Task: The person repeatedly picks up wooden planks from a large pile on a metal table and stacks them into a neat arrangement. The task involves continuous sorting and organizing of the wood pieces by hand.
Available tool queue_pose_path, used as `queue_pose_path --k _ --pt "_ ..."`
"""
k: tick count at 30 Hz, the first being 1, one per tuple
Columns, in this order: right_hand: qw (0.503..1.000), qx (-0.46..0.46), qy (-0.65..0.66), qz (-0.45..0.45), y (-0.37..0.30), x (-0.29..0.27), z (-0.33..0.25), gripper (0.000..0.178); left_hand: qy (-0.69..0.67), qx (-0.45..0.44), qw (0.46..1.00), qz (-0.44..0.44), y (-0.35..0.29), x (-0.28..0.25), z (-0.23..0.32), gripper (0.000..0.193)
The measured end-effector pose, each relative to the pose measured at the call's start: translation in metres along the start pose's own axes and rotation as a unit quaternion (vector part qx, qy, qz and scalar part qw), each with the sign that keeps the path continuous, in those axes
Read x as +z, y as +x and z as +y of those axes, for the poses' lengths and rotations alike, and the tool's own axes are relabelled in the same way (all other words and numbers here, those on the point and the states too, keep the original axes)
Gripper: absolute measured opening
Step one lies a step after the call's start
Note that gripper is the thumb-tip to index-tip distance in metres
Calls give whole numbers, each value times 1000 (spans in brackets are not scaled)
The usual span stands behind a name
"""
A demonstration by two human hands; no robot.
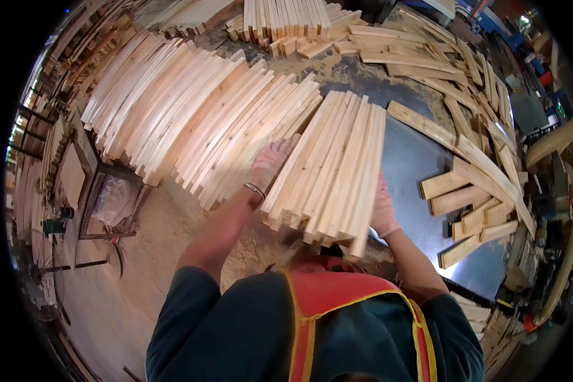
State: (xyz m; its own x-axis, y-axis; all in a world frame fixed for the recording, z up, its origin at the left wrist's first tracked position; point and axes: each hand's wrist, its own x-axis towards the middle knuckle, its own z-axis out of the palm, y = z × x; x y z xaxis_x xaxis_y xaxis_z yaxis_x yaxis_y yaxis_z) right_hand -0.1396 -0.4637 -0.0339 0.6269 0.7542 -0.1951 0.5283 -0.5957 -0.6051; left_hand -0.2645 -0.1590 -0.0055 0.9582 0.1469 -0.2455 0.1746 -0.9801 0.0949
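Observation:
A bundle of pale wooden strips (331, 165) lies lengthwise in front of me, its near ends uneven and jutting toward my chest. My left hand (272, 164), in a pinkish glove with a band at the wrist, presses against the bundle's left side. On the opposite side my right hand (382, 207), also gloved, grips the bundle; most of its fingers are hidden behind the wood. Left of the bundle, a long row of similar strips (197, 108) stands packed side by side, its nearest end close to my left hand.
A dark metal tabletop (407, 172) extends to the right, with loose boards (484, 178) and short offcuts (458, 200) scattered on it. Another stack of strips (286, 19) sits at the far side. Sawdust covers the floor (153, 248); a plastic bag (116, 200) rests on a stand at left.

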Motion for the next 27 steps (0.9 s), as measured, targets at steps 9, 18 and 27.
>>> queue_pose_path --k 9,18,27 --pt "959 128 252 14 -3 56 18 97 18 -41 971 236 -90 46 -53 64" --pt "809 179 559 13 -19 64 -26 98 -733 -468 256 423 -217 192 -176 75" --pt "781 161 598 75 21 20 23 55 -829 -428 309 184 -207 165 -35 23"
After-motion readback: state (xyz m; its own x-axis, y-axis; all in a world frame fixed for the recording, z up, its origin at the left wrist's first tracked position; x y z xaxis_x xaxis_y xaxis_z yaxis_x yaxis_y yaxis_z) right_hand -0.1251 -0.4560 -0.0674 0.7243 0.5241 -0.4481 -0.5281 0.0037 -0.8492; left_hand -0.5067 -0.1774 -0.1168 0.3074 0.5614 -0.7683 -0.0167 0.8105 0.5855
